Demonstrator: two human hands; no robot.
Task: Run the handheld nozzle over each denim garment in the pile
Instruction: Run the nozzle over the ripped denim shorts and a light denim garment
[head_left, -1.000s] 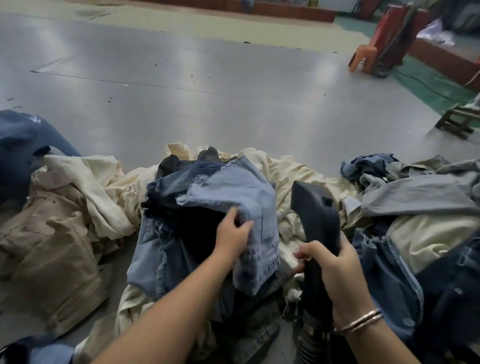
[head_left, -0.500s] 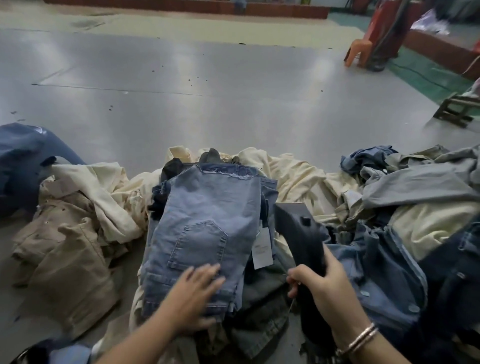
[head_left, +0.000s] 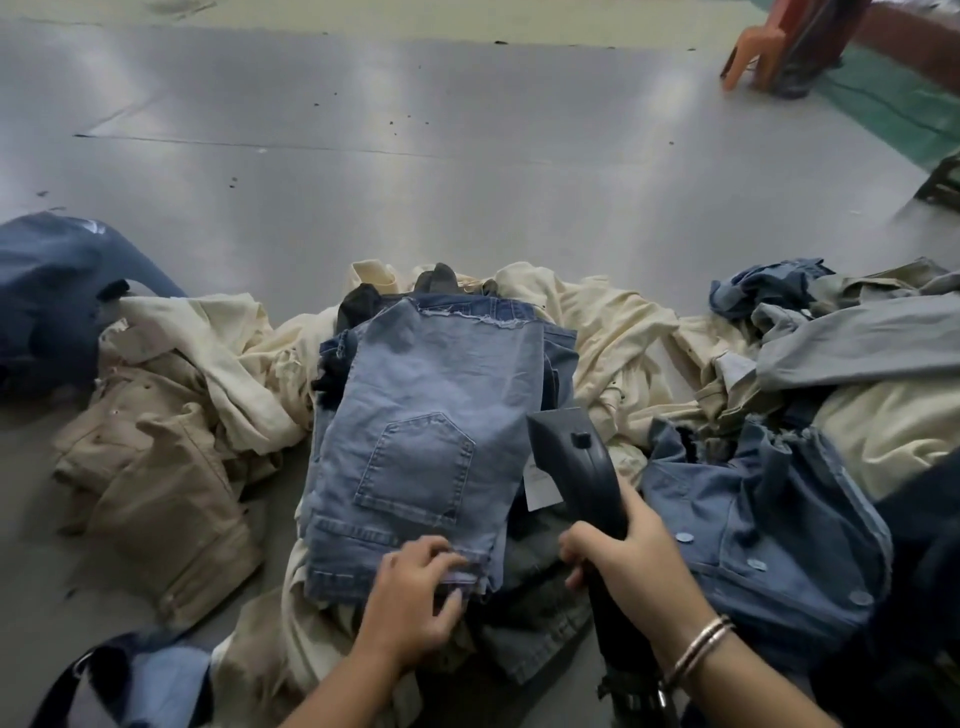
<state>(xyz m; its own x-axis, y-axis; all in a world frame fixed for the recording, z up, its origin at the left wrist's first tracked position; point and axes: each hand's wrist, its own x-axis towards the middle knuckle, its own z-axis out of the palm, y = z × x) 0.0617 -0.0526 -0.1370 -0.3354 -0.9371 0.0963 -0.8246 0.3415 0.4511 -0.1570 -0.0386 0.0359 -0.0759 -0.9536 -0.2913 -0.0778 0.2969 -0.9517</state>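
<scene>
Head view: light blue denim garment (head_left: 426, 431) lies flat on top of the central pile, back pocket up, waistband edge nearest the person, frayed hem at the far end. Left hand (head_left: 415, 597) pinches the waistband edge, fingers curled on the fabric. Right hand (head_left: 618, 561) clenched round the handle of the dark handheld nozzle (head_left: 576, 457), whose head sits at the garment's right edge, just above a white tag (head_left: 540, 483). Cream garments (head_left: 623, 338) and a tan one (head_left: 156, 483) surround the pile; a buttoned denim piece (head_left: 758, 530) lies to the right. Judgement: denim is soft but fairly heavy, limp, will bunch under the nozzle; best held at the stiff stitched waistband and kept taut
</scene>
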